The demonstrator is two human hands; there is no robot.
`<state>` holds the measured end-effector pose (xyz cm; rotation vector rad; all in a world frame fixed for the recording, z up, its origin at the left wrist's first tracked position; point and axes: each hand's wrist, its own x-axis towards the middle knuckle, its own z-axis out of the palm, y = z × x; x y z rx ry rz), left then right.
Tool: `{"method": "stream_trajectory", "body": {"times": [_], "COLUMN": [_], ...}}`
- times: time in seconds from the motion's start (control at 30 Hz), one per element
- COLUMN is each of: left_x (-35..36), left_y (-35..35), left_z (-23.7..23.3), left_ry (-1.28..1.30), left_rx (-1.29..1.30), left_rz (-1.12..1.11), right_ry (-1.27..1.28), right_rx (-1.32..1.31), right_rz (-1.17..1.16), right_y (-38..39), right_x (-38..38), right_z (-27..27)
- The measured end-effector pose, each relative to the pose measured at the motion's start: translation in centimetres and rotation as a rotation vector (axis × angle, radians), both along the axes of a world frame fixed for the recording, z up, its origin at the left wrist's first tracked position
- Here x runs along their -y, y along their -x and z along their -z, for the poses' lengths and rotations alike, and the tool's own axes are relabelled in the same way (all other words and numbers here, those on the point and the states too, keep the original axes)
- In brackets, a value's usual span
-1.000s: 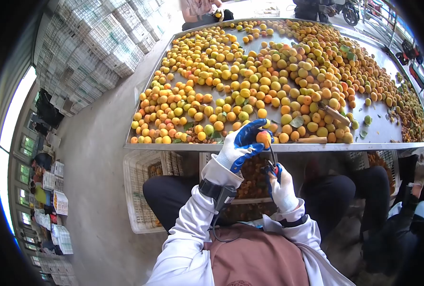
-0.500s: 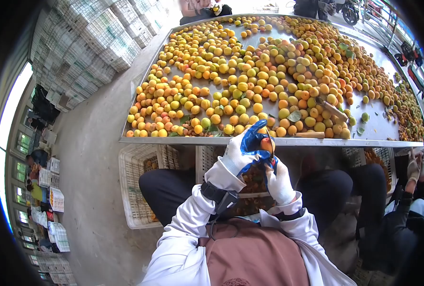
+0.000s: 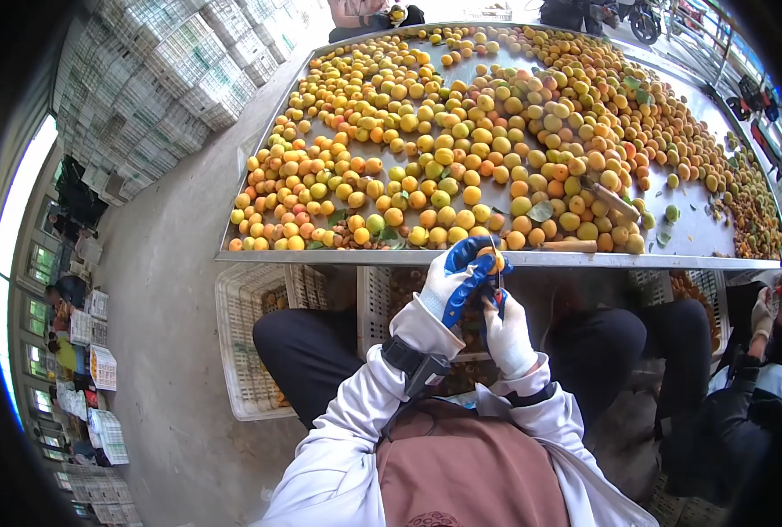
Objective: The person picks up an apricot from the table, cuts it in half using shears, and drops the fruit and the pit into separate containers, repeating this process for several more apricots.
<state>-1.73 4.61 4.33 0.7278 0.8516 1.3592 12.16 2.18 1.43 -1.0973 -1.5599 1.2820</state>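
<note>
An apricot (image 3: pixel 492 261) sits in the fingers of my left hand (image 3: pixel 457 283), which wears a white glove with a blue coated palm. My right hand (image 3: pixel 510 338), gloved the same way, is closed on a small knife (image 3: pixel 499 279); its thin blade points up against the apricot, and most of the handle is hidden by my fingers. Both hands are just in front of the near edge of the metal table (image 3: pixel 364 256). Many yellow and orange apricots (image 3: pixel 443 158) are spread over the table top.
Wooden-handled tools (image 3: pixel 571 247) lie near the table's front edge. Below it stand a white plastic crate (image 3: pixel 233 351) and other crates holding fruit. Stacked crates (image 3: pixel 162 79) rise at the left. Another person's gloved hand (image 3: pixel 762 314) is at the right; a further person (image 3: pixel 375 13) sits across the table.
My left fingers have turned the apricot, and its cut or lighter side now shows. The knife blade stands more upright beside it. My hands have shifted only slightly.
</note>
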Motion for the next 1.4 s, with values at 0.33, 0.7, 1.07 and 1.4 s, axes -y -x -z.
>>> {"method": "stream_trajectory", "body": {"times": [0.33, 0.7, 1.07, 1.4], "left_x": [0.0, 0.8, 2.4, 3.6], "left_y": [-1.0, -0.6, 1.1, -0.6], "left_z": [0.8, -0.2, 0.1, 1.6], "left_ry": [0.008, 0.068, -0.622, -0.531], "left_rx": [-0.146, 0.121, -1.104, -0.851], "left_rz": [-0.056, -0.009, -0.226, -0.269], "right_ry": [-0.157, 0.491, 0.344, 0.502], "right_rx": [0.072, -0.534, -0.462, -0.483], "right_rz": [0.093, -0.114, 0.041, -0.133], "right_y": [0.8, 0.8, -1.6, -1.8], "right_x": [0.2, 0.4, -1.8, -1.0], "right_z": [0.9, 1.4, -1.2, -2.4]}}
